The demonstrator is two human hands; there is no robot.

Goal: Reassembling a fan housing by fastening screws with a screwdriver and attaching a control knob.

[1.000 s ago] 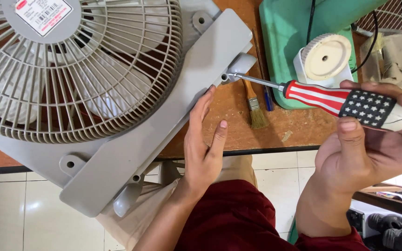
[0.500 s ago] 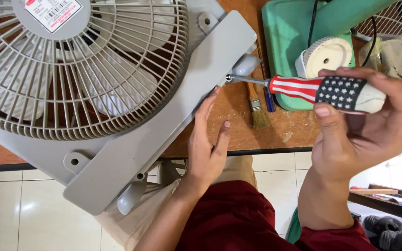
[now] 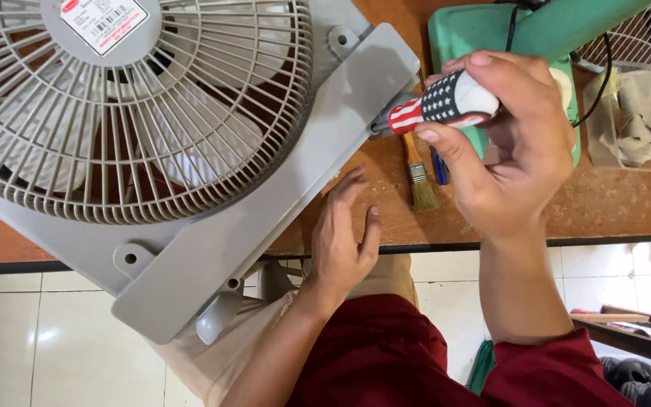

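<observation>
Head view: right hand (image 3: 518, 151) grasps screwdriver (image 3: 442, 102); left hand (image 3: 344, 237) released beside fan (image 3: 137, 113), paintbrush (image 3: 418, 181).

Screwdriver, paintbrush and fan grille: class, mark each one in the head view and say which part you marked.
Screwdriver (image 3: 446, 102): head view, on the striped and starred handle in the right hand.
Paintbrush (image 3: 423, 194): head view, on its bristles, lying on the wooden table.
Fan grille (image 3: 152, 128): head view, on the grey ribs right of the hub.

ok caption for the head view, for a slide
Right hand drives a striped screwdriver into the edge of a grey box fan while the left hand steadies its frame.
</observation>
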